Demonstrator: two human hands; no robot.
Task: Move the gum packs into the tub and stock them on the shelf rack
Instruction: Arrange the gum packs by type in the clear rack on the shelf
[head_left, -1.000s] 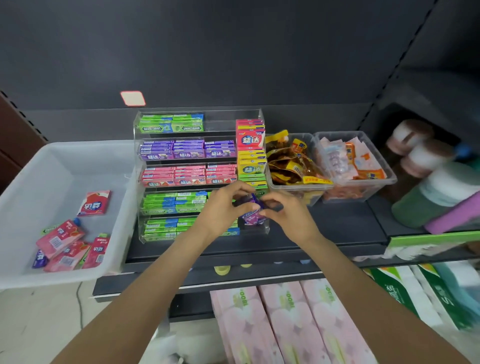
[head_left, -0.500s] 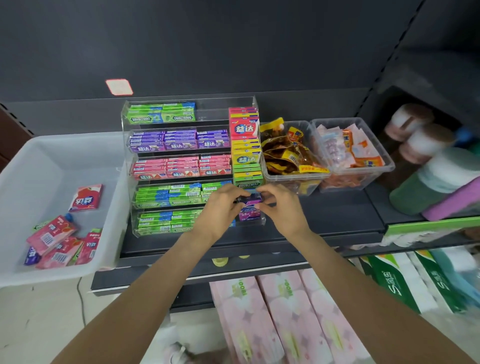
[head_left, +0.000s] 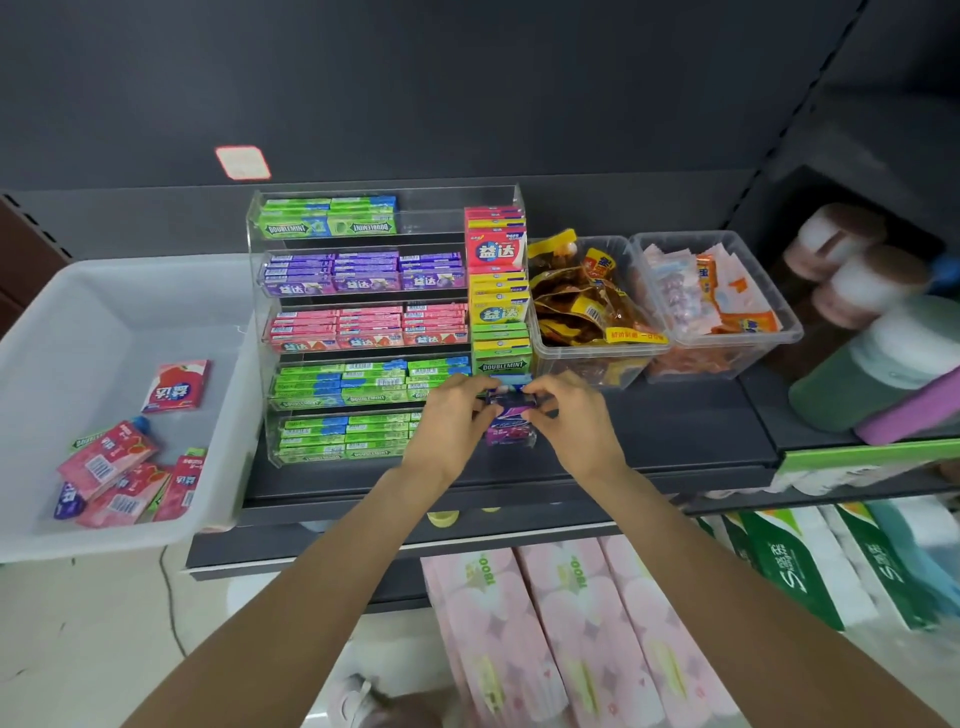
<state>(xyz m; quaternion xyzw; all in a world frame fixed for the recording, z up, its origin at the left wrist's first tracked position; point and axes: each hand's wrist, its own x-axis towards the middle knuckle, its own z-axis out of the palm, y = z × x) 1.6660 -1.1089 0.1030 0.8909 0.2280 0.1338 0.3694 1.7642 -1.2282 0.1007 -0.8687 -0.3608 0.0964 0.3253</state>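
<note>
A clear acrylic shelf rack (head_left: 387, 193) stands on the dark shelf, its tiers filled with green, purple and pink gum packs. Its right column holds stacked red, yellow and green packs. My left hand (head_left: 451, 423) and my right hand (head_left: 567, 418) meet at the bottom of that column, both pinching a dark purple gum pack (head_left: 508, 401) above another purple pack (head_left: 506, 431) in the slot. To the left sits a white tub (head_left: 124, 291) holding several pink and red gum packs (head_left: 106, 465), one red pack (head_left: 176, 385) lying apart.
Right of the rack stand two clear bins, one with snack packets (head_left: 587, 306), one with sachets (head_left: 717, 296). Rolled goods (head_left: 878, 332) lie at the far right. Pink tissue packs (head_left: 545, 639) and green paper packs (head_left: 810, 561) fill the lower shelf.
Both hands have moved forward and slightly down toward the rack's bottom-right slot, carrying the purple pack in closer. The view has shifted a little; the tub's contents are unchanged.
</note>
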